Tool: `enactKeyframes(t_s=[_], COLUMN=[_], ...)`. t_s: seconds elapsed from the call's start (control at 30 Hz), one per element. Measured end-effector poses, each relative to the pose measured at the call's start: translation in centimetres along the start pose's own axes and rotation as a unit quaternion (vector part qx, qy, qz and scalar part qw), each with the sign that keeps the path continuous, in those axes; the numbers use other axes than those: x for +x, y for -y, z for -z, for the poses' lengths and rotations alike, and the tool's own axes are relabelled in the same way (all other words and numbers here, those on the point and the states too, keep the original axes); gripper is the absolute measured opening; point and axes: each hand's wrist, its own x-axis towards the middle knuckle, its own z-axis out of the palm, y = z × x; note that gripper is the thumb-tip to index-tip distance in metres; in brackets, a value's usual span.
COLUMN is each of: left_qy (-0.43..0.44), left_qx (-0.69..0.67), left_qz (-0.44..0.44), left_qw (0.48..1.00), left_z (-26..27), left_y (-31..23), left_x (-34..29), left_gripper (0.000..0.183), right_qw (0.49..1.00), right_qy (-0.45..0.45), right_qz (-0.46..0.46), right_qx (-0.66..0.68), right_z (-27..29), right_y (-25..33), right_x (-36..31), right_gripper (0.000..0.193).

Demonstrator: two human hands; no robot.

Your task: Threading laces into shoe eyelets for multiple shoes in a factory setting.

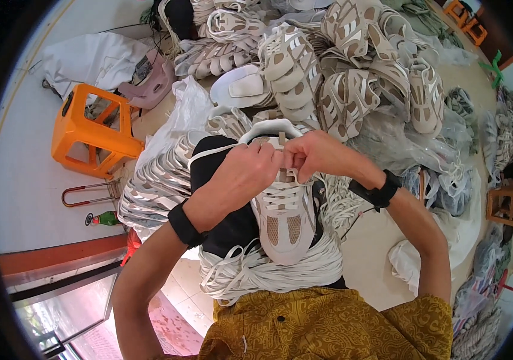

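Observation:
A beige and white sneaker rests on my lap with its toe toward me. White laces cross its lower eyelets. My left hand is closed in a pinch at the upper eyelets, and a white lace trails leftward from it. Opposite it, my right hand has its fingertips pinched on lace by the tongue. The two hands nearly touch, and they hide the upper eyelets. Under the toe lies a thick bundle of loose white laces across my lap.
Stacked shoe uppers lean at my left. Beyond the sneaker rises a heap of similar uppers, with clear plastic bags to its right. At left stand an orange stool and a green bottle. A wooden stool is far right.

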Motion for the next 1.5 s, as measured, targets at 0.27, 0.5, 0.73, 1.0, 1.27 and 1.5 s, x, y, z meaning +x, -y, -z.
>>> enactKeyframes(t_s=[0.27,0.5,0.73,1.0,1.27,1.5], left_qy=[0.023,0.052,-0.015,-0.037,-0.007,-0.033], left_qx=[-0.052,-0.085,0.012,0.090,0.121,0.116], left_qz=[0.055,0.073,-0.004,-0.095,-0.037,0.046], left_qw=[0.997,0.992,1.000,0.991,0.992,0.992], left_z=[-0.4,-0.2,0.3,0.7,1.4,3.4], left_y=[-0.2,0.0,0.1,2.0,3.5,2.4], left_x=[-0.3,-0.1,-0.8,-1.1,-4.2,-4.9], left_gripper=[0.012,0.011,0.012,0.011,0.014,0.033], right_qw=[0.997,0.999,0.964,0.871,0.956,0.967], right_qy=[0.007,0.013,-0.120,-0.227,-0.162,-0.140], right_qz=[-0.006,-0.014,0.104,0.254,0.096,0.112], right_qx=[0.083,0.036,-0.213,-0.355,-0.226,-0.178], right_z=[0.4,0.4,-0.8,-2.8,-1.7,-2.0], right_y=[-0.9,-0.2,0.1,-0.9,-0.6,0.5], right_x=[0.1,-0.1,-0.5,-0.5,-0.4,-1.1], right_gripper=[0.022,0.026,0.019,0.018,0.013,0.025])
